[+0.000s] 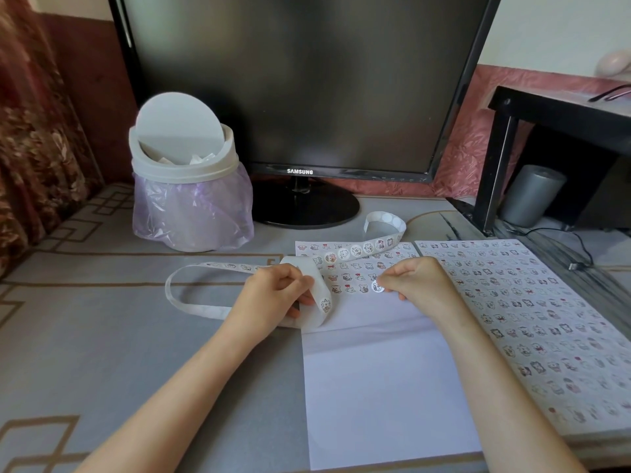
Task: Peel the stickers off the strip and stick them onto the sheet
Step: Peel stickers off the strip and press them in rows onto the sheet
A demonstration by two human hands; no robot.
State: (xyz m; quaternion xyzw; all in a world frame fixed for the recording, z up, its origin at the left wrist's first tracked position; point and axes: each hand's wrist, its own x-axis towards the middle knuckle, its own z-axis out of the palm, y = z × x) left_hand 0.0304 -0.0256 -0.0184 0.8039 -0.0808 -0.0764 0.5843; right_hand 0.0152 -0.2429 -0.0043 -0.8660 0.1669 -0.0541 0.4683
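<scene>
The person's left hand [276, 291] grips the looping sticker strip [355, 250] between curled fingers and thumb, just off the left edge of the white sheet [375, 387]. The right hand [416, 281] pinches a round sticker [376, 287] with curled fingertips, touching it to the sheet beside the sticker rows along its far edge. A sticker-covered sheet [532, 319] lies against the white sheet's right edge.

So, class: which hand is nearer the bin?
Left. The left hand grips the strip below-right of the bin; the right hand pinches a sticker farther right, over the sheet.
</scene>
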